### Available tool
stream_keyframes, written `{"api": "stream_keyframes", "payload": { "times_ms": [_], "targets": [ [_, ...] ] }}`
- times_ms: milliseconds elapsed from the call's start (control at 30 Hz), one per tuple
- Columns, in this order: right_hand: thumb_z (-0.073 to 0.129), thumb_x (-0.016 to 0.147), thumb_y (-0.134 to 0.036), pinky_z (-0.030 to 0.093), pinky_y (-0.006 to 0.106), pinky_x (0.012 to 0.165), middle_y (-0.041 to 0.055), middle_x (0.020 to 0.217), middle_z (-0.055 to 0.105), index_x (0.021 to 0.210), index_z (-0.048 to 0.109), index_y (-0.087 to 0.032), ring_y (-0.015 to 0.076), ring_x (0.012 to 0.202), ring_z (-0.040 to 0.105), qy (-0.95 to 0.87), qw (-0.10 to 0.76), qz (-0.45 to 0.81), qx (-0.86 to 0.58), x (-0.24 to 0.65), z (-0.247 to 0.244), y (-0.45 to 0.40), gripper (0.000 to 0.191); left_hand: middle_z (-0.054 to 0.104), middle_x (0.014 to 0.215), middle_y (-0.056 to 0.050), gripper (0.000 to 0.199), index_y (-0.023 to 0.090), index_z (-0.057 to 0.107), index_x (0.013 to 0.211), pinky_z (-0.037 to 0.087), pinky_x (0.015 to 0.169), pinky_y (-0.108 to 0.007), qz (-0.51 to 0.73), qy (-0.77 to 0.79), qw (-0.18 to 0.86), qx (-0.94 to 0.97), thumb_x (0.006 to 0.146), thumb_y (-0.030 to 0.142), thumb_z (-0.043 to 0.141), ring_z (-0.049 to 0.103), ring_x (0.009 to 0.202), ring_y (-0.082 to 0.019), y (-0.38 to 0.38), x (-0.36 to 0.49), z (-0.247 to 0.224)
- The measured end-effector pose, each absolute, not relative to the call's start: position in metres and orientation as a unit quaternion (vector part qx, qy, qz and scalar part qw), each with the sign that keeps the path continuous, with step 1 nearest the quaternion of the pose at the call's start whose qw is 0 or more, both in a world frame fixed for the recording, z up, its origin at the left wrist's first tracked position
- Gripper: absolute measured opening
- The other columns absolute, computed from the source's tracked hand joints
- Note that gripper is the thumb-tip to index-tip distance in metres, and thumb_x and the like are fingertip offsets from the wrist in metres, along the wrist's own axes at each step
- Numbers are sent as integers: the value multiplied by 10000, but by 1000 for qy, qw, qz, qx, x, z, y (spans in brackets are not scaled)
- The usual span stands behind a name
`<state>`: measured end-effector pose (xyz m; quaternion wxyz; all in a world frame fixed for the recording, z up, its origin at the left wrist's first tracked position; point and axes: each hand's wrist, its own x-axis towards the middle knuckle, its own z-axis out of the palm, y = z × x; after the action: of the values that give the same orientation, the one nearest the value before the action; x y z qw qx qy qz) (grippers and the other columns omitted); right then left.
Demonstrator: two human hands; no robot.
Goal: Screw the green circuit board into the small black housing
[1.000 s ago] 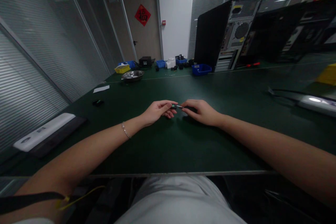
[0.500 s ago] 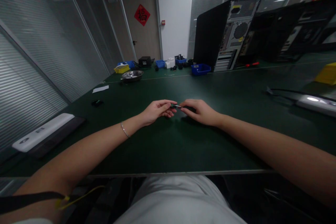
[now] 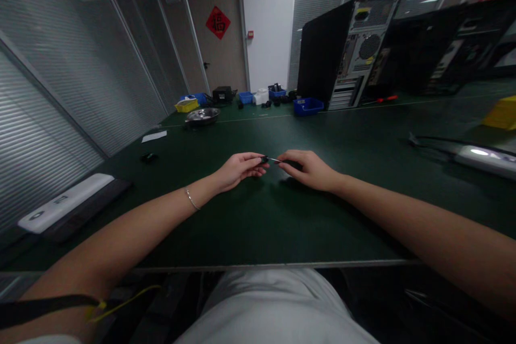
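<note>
Over the green table (image 3: 258, 226), my left hand (image 3: 242, 170) pinches a small black part (image 3: 264, 159) between thumb and fingertips. My right hand (image 3: 308, 169) is closed on a thin tool with a slim metal shaft (image 3: 274, 159). That shaft points left at the black part, and its tip is at or very near it; contact is too small to make out. The rest of the tool is hidden by my right fingers, so its kind does not show.
A white-and-black device (image 3: 68, 201) lies at left, near a small dark item (image 3: 149, 157). Farther back are a metal bowl (image 3: 202, 115), a blue bin (image 3: 308, 106) and a black computer case (image 3: 346, 54). A grey-white lamp-like device (image 3: 487, 160) lies at right.
The black part in my left hand has tilted, its green side now turned out of sight. Both hands shifted slightly, and more of the metal shaft shows between them.
</note>
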<state>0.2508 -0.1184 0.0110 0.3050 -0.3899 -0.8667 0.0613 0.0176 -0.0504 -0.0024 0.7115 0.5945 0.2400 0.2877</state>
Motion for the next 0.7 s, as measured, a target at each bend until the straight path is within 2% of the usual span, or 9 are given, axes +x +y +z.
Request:
{"api": "stream_keyframes", "payload": {
  "times_ms": [367, 700],
  "targets": [
    [482, 944, -274, 448, 279, 701, 74, 924, 669, 1060, 637, -173, 190, 795, 621, -879, 272, 44, -389, 249, 9, -119, 218, 714, 987, -117, 238, 100, 659, 1063, 507, 742, -283, 282, 239, 708, 602, 830, 148, 674, 666, 785, -142, -51, 20, -3],
    [481, 942, -267, 435, 272, 696, 72, 927, 657, 1059, 632, -177, 185, 786, 616, -878, 259, 19, -403, 246, 9, -122, 211, 721, 949, -113, 223, 94, 663, 1054, 523, 717, -276, 284, 246, 699, 609, 839, 152, 666, 674, 754, -139, -53, 21, 1]
  ]
}}
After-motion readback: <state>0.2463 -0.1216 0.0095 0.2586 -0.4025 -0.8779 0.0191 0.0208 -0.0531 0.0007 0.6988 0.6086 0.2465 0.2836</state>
